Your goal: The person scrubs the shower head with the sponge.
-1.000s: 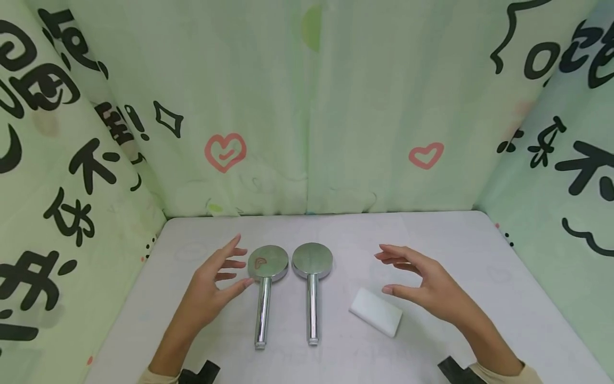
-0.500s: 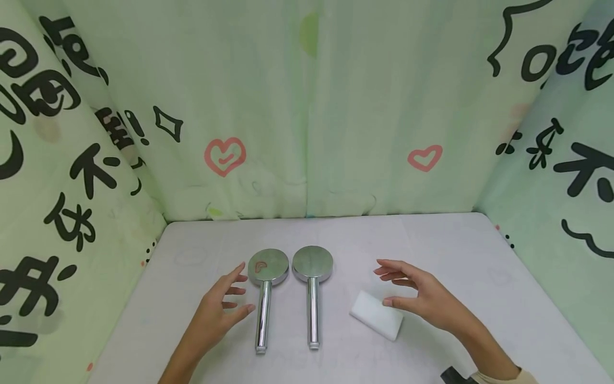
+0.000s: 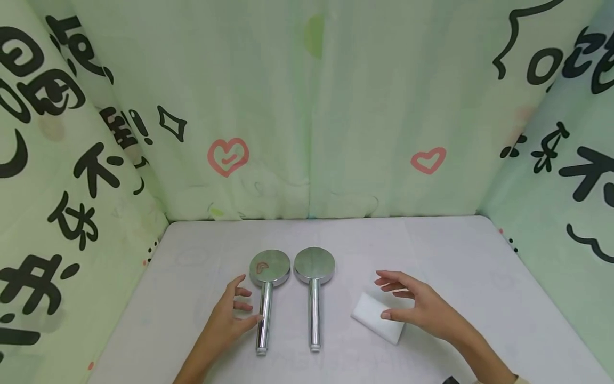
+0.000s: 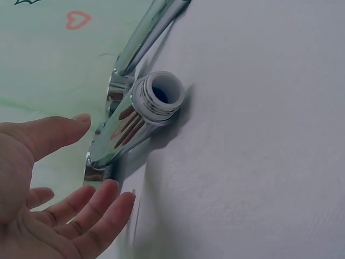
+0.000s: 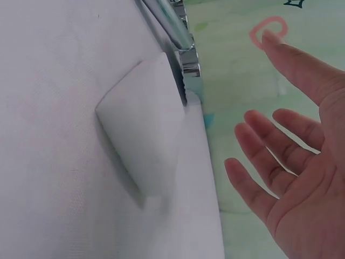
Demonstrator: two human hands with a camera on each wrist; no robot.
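Note:
Two chrome shower heads lie side by side, their round faces away from me and their handles toward me. My left hand (image 3: 231,314) is beside the left shower head (image 3: 265,314), fingers spread and thumb overlapping its handle in the head view. In the left wrist view a gap shows between that hand (image 4: 59,189) and the threaded handle end (image 4: 160,96). The right shower head (image 3: 314,314) lies untouched. Over a white rectangular block (image 3: 376,320), perhaps a sponge, hovers my right hand (image 3: 422,306), its fingers spread and holding nothing.
A white-covered table (image 3: 431,240) bears everything. Green printed curtains (image 3: 355,106) enclose its back and sides. A reddish mark (image 3: 261,267) shows on the left shower head's face.
Both hands have come lower and nearer: the left toward the left shower head's handle, the right over the white block. The shower heads and block stay in place.

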